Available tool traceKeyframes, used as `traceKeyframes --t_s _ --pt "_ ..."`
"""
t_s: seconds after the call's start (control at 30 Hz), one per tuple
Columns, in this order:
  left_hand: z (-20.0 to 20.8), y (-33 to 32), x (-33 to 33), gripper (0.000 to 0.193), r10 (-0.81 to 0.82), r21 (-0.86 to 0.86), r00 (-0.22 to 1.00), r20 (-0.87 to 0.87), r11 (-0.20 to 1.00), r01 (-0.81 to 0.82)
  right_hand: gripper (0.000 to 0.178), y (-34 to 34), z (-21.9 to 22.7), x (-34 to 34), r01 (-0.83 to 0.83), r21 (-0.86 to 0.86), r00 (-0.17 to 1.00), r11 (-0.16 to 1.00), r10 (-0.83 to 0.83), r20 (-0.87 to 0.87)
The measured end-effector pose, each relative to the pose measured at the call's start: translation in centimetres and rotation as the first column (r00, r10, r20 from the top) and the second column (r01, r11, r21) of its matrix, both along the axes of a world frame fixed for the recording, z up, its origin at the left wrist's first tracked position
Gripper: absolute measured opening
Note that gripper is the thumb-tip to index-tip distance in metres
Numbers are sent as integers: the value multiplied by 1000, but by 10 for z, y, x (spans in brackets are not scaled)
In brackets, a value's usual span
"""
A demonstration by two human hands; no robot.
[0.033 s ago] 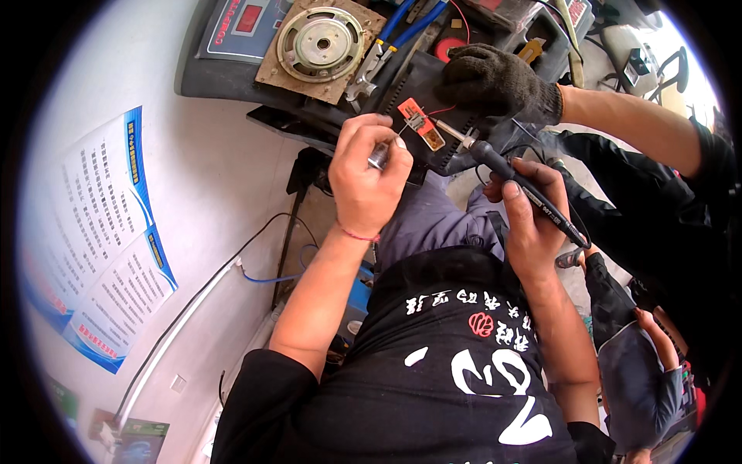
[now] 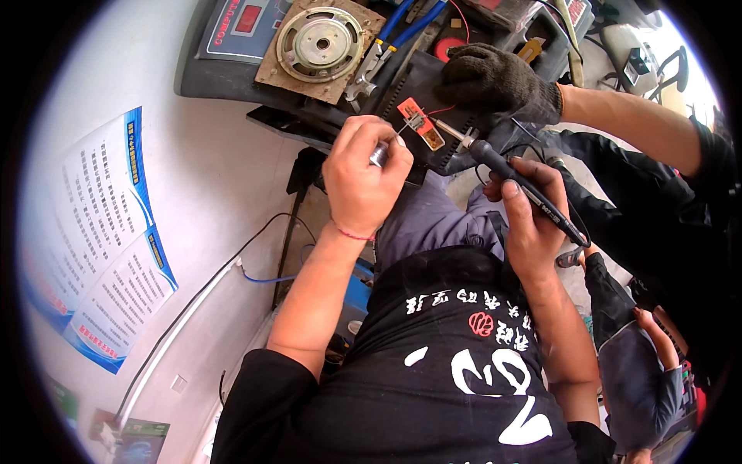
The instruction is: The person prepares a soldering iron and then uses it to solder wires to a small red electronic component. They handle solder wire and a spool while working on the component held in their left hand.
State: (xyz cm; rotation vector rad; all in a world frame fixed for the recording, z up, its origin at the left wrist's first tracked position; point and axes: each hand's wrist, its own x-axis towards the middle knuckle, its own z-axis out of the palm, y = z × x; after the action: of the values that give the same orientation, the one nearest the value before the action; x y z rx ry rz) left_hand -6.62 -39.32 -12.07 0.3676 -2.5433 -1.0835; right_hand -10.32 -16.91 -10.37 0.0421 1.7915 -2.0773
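Nearest is the black shirt with white lettering, and just beyond it the right hand is closed round the dark handle of a soldering iron, its tip slanting up and to the left. The iron should handle as light and stiff, safest to hold by that dark grip, since the bare metal toward the tip is likely hot (and a knock there could bend it). The left hand is pinched on a small silvery piece, mostly hidden by the fingers, with a fine wire reaching from the fingertips toward the work; that wire looks soft and easily bent, best held close to its end. Between the two hands, on a dark panel, lies a shallow orange tray, probably light and apt to slide, so its long edges seem the place to steady it. A little metal part sits across its middle, and a brownish mass fills the lower end, though at this size I can't say what it is. A co-worker's gloved hand is curled just past the tray, near a thin red wire; whether it grips anything is hidden. Farther off are blue-handled pliers and a round metal speaker on a wooden board.
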Motion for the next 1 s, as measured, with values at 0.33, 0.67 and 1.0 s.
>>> traceKeyframes --t_s 0.33,0.67,1.0 --pt "30 13 10 15 -46 -314 984 171 944 99 25 19 10 7 -58 121 987 991 75 -142" --pt "25 26 3 13 47 -328 970 239 944 35 33 5 6 -4 -100 383 809 918 300 -506" --pt "17 28 2 15 12 -340 977 212 938 62 32 5 8 -3 -102 380 835 919 287 -470"
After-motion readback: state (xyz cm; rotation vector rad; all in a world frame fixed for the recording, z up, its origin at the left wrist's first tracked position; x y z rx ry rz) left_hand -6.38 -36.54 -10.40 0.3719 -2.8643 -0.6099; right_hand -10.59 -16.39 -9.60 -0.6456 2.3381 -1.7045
